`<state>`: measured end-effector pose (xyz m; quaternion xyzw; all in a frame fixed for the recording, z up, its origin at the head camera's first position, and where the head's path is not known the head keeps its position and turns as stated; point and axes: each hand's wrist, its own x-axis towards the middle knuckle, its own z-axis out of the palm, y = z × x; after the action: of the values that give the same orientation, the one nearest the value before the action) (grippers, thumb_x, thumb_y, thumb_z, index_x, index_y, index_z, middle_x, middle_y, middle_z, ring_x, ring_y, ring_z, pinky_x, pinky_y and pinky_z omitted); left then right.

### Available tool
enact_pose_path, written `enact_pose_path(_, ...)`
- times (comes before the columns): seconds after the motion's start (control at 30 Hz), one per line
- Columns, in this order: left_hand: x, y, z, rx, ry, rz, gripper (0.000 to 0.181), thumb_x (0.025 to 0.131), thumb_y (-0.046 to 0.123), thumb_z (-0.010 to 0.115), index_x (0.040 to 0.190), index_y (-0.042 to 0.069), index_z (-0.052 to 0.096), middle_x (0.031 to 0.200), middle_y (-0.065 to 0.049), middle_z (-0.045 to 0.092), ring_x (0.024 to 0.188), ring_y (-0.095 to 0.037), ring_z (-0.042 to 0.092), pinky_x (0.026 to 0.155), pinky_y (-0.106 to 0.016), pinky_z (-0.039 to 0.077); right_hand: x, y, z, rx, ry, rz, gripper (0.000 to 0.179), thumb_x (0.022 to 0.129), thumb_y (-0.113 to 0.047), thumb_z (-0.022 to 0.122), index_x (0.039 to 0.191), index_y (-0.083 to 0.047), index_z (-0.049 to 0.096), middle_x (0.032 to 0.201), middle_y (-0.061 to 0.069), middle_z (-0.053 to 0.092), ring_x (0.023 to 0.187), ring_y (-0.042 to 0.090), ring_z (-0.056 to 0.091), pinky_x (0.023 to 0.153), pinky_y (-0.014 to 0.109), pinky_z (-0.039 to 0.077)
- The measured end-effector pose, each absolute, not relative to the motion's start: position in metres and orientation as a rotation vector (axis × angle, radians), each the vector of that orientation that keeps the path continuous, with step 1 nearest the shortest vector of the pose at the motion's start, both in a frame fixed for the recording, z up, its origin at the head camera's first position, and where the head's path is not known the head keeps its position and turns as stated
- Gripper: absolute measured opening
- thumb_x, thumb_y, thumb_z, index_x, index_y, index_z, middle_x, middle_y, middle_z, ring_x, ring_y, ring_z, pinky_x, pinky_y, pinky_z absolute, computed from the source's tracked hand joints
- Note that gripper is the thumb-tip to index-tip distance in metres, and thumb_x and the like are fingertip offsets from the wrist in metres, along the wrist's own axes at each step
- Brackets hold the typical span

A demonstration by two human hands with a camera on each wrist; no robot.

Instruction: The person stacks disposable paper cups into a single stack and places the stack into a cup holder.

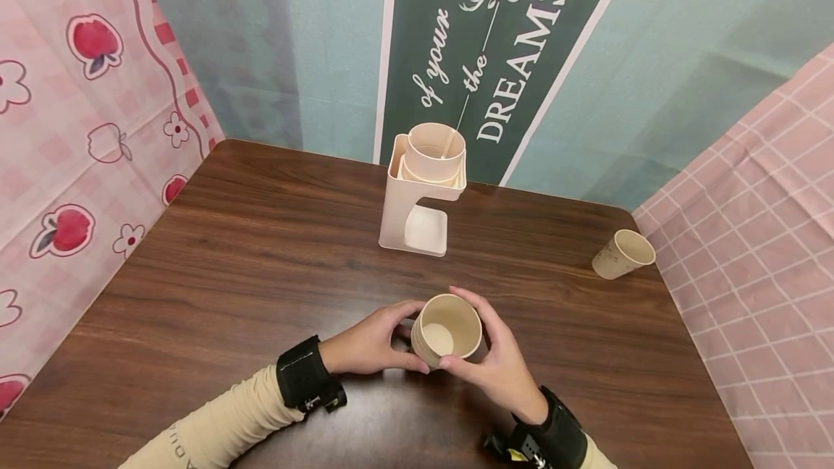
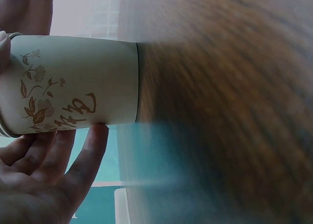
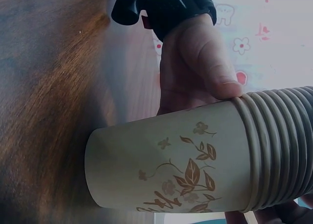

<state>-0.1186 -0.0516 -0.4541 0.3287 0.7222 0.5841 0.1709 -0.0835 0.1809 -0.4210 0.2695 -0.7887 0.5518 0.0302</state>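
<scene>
A stack of beige paper cups [image 1: 452,320] stands upright between both hands, close to the tabletop. In the head view my left hand [image 1: 374,342] holds it from the left, thumb on the near side. Gripping the opposite side is my right hand [image 1: 498,360], with its index finger round the far rim and its thumb at the near rim. The lowest cup [image 2: 83,82] shows brown flowers and script in the left wrist view. Several nested rims [image 3: 274,145] appear in the right wrist view, where the left thumb [image 3: 227,89] lies against the stack.
Beyond the hands stands a pale pink stand [image 1: 394,216] with a round open container [image 1: 435,165] on top and a square base. One beige paper cup [image 1: 622,255] tilts at the right table edge. Curtains [image 1: 260,56] border the dark wooden table [image 1: 260,273].
</scene>
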Motion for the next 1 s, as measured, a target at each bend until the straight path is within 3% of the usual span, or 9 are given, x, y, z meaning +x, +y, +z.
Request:
enact_pose_path(0.23, -0.1186, -0.0509, -0.4554, 0.937, 2.05, 1.665, 0.074, 0.082, 0.015, 0.088, 0.143, 0.002, 0.05, 0.138, -0.011, 0.058, 0.119, -0.02, 0.062, 0.099, -0.029, 0.054, -0.0835, 0.1817, -0.4218, 0.831, -2.447, 1.698, 0.089, 0.076, -0.002, 0.087, 0.153, -0.012, 0.044, 0.141, 0.008, 0.057, 0.124, 0.02, 0.055, 0.105, 0.023, 0.042)
enact_pose_path(0.6, -0.1185, -0.0517, -0.4555, 0.948, 2.054, 1.663, 0.073, 0.082, 0.016, 0.088, 0.143, 0.002, 0.05, 0.139, -0.012, 0.057, 0.116, -0.018, 0.064, 0.098, -0.029, 0.054, -0.0837, 0.1834, -0.418, 0.828, -2.511, 1.698, 0.093, 0.078, -0.003, 0.085, 0.157, -0.018, 0.038, 0.151, 0.006, 0.049, 0.136, 0.019, 0.047, 0.111, 0.023, 0.035)
enact_pose_path(0.9, -0.1184, -0.0513, -0.4556, 0.936, 2.048, 1.664, 0.074, 0.082, 0.015, 0.088, 0.144, 0.002, 0.05, 0.14, -0.012, 0.057, 0.115, -0.018, 0.065, 0.099, -0.029, 0.054, -0.0868, 0.1864, -0.4151, 0.853, -2.523, 1.719, 0.097, 0.075, -0.004, 0.089, 0.156, -0.015, 0.037, 0.144, 0.006, 0.054, 0.129, 0.019, 0.052, 0.106, 0.023, 0.04)
enact_pose_path(1.0, -0.1185, -0.0513, -0.4554, 0.927, 2.05, 1.657, 0.075, 0.082, 0.016, 0.088, 0.144, 0.002, 0.05, 0.14, -0.012, 0.056, 0.116, -0.018, 0.064, 0.099, -0.029, 0.054, -0.0887, 0.1887, -0.4156, 0.891, -2.503, 1.718, 0.095, 0.077, -0.015, 0.091, 0.156, -0.014, 0.038, 0.146, 0.008, 0.053, 0.128, 0.018, 0.052, 0.105, 0.023, 0.041)
